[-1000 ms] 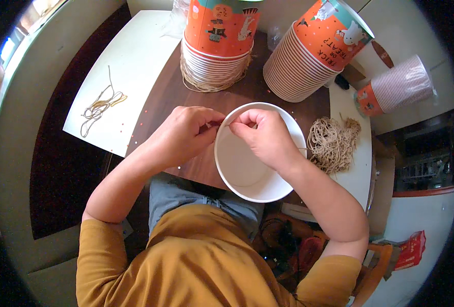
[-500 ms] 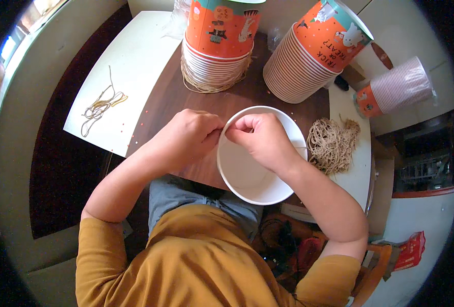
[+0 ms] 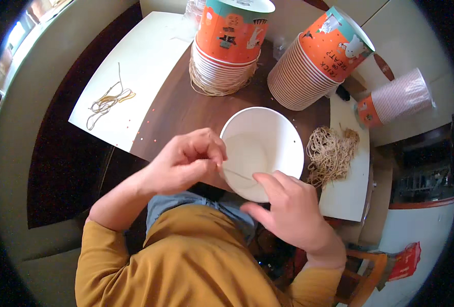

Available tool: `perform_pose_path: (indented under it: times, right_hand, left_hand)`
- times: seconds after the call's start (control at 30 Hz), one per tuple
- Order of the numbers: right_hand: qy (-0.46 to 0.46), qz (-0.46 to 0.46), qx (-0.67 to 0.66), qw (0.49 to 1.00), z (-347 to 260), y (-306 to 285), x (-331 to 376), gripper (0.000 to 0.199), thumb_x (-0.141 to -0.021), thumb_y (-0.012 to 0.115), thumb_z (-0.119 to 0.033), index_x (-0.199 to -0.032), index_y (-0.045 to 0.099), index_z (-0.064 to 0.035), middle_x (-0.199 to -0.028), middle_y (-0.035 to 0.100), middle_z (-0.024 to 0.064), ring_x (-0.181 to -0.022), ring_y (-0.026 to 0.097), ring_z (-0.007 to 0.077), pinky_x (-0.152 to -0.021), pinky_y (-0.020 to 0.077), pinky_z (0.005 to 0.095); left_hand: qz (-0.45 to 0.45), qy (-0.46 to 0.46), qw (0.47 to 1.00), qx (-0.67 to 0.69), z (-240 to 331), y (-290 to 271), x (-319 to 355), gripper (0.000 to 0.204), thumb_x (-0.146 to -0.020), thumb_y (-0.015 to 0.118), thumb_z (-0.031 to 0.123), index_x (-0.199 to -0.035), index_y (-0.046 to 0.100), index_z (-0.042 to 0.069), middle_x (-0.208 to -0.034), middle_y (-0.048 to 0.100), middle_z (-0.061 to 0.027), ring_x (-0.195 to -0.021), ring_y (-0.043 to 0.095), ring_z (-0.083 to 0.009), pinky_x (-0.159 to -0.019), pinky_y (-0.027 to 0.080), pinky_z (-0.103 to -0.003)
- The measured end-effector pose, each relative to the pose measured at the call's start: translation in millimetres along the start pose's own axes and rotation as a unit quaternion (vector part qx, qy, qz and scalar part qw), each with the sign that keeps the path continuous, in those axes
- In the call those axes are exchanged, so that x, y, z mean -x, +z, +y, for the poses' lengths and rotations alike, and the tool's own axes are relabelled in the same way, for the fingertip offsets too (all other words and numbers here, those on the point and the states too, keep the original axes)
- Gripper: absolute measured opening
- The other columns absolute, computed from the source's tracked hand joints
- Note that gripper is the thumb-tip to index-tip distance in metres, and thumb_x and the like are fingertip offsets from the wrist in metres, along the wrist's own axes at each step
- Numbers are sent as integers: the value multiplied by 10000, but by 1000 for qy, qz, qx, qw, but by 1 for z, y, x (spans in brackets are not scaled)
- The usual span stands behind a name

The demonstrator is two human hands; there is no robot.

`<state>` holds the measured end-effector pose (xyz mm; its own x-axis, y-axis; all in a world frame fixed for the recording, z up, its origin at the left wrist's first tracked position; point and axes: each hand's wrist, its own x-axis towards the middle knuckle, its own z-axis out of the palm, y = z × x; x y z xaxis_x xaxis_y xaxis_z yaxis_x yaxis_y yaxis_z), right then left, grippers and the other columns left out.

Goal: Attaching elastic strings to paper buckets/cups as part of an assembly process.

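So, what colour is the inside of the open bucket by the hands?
Plain white inside; the bucket shows it best in the head view.

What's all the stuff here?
Open bucket: one, white inside, middle
Held string: one, tan, over bucket
Left buckets: one stack, orange, green, white, back
Right buckets: one stack, same, back right
Wrapped buckets: one stack, orange, white, far right
Looped string: uncountable, tan, round left buckets
String tangle: one, tan, right
String bunch: one, tan, yellow, left
Table: one, brown, white, beneath
Bag: one, red, lower right
Chair: one, brown, lower right
Shirt: one, mustard, bottom
Left hand: one, bare, left of bucket
Right hand: one, bare, before bucket
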<state>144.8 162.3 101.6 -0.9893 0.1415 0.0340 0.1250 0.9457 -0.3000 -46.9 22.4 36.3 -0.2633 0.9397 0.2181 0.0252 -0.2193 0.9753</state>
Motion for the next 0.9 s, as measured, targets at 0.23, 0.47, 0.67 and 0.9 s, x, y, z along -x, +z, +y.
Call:
perform_pose_path:
  times: [0.23,0.47,0.67,0.9]
  right_hand:
    - [-6,214,14,977,17,39,-11,152,-771,687,-113,-857,569,-69,-725,525,87,-641,578,273,-548,475,372]
    - [-78,366,-56,926,7,67,-3,239,-789,650,-3,-1021,593,-5,-842,620,89,-653,606,252,-581,492,356]
    - [-232,245,-42,940,-23,87,8,225,-772,607,-12,-992,562,-10,-787,567,86,-600,549,219,-545,458,332]
    - [-46,295,9,954,2,22,3,274,-695,689,-129,-956,615,-90,-973,558,98,-890,537,260,-765,412,412]
  left_hand:
    - [-40,-88,972,215,-17,16,10,82,-884,513,34,-904,590,15,-1097,613,-110,-925,569,-100,-799,487,-259]
    - [22,149,974,-172,-18,23,6,283,-767,686,-6,-1043,631,24,-982,631,-108,-875,631,-200,-730,523,-296]
    - [-4,315,902,-295,-33,31,2,322,-714,709,3,-1026,630,1,-940,596,-112,-829,612,-255,-715,529,-353]
    - [-45,372,836,-401,-24,18,5,265,-710,666,63,-965,629,2,-909,624,-101,-799,618,-248,-740,519,-360]
